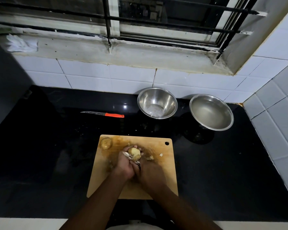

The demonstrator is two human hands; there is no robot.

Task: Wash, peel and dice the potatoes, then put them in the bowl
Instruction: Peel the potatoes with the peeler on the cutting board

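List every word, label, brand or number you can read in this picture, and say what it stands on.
None: no readable text shows anywhere in the head view.
Orange-handled knife: no brand mark can be made out on blade or handle.
Two steel bowls: plain metal, no stamp visible.
Cutting board: bare wood, only stains and peel scraps.
Peeler, held against the potato: mostly hidden by the hands, nothing legible.
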